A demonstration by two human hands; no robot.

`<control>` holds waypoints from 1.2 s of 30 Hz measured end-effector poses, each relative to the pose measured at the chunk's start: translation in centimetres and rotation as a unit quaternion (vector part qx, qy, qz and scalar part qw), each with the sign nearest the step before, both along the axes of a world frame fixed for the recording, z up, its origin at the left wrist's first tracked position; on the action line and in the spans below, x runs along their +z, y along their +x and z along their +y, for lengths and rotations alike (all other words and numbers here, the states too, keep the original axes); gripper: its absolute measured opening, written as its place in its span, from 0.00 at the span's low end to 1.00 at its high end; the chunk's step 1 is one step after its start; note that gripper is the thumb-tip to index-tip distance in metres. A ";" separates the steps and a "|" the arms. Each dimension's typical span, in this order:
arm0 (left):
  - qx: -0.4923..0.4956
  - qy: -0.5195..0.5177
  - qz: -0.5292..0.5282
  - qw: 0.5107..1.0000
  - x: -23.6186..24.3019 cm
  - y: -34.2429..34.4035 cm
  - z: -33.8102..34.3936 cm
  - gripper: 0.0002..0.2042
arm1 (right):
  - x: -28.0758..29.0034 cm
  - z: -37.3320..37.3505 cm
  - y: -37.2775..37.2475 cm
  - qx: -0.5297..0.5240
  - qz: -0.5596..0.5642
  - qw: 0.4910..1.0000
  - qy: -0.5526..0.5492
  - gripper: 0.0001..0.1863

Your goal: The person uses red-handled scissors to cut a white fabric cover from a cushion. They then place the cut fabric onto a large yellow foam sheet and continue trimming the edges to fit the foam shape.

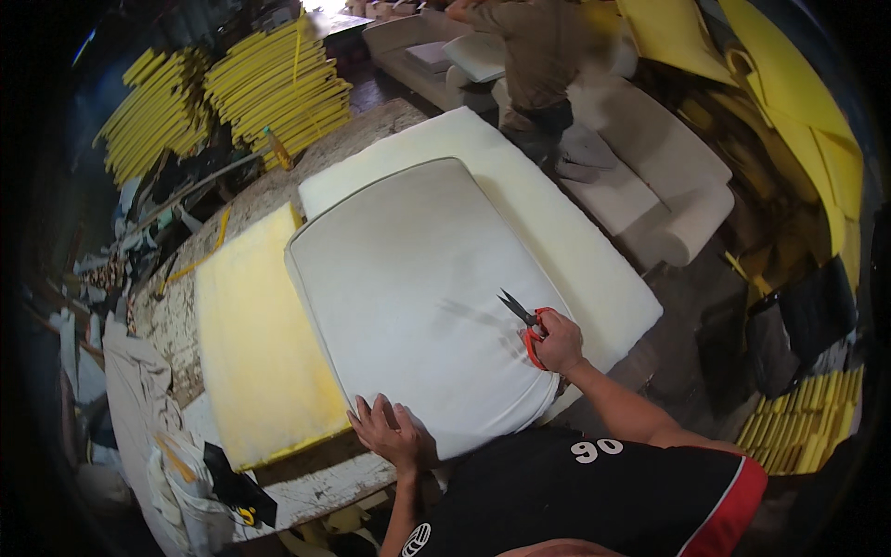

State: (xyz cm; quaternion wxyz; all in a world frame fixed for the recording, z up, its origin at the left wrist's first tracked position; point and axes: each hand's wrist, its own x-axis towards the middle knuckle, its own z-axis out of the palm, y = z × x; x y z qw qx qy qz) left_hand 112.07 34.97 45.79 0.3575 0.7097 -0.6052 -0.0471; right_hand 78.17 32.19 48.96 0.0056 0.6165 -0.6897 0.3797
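A large pale grey fabric-covered cushion [408, 278] with piped edges lies in front of me, its near end against my body. My right hand [560, 343] is closed around the red handles of a pair of scissors [532, 323], above the cushion's near right part. The dark blades point up and left, slightly apart. My left hand [385, 432] rests on the cushion's near left edge, fingers spread and holding nothing. Fabric wrinkles near the right hand. The cushion's nearest edge is partly hidden by my shirt.
Under the cushion are a yellow foam slab [260, 343] and a white padded slab [613, 297] on a worn table [186, 320]. Stacked yellow foam strips [274, 84] stand beyond. A person [538, 65] is beside a beige sofa [640, 176]. A white bucket [200, 492] is at left.
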 end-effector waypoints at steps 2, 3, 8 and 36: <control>-0.002 0.008 -0.013 1.000 -0.2 0.2 -0.2 0.17 | 0.1 0.1 0.0 -0.007 -0.015 1.000 0.001 0.19; -0.002 0.012 -0.020 1.000 -0.4 0.3 -0.3 0.17 | 0.2 0.1 0.1 -0.010 -0.011 1.000 0.016 0.19; -0.026 0.009 -0.014 1.000 -0.5 0.7 -0.4 0.17 | 0.2 0.3 0.0 -0.021 -0.011 0.997 0.067 0.18; -0.051 -0.030 -0.061 0.996 -1.4 1.6 -1.0 0.17 | 1.4 0.2 0.4 -0.017 0.007 0.997 0.077 0.17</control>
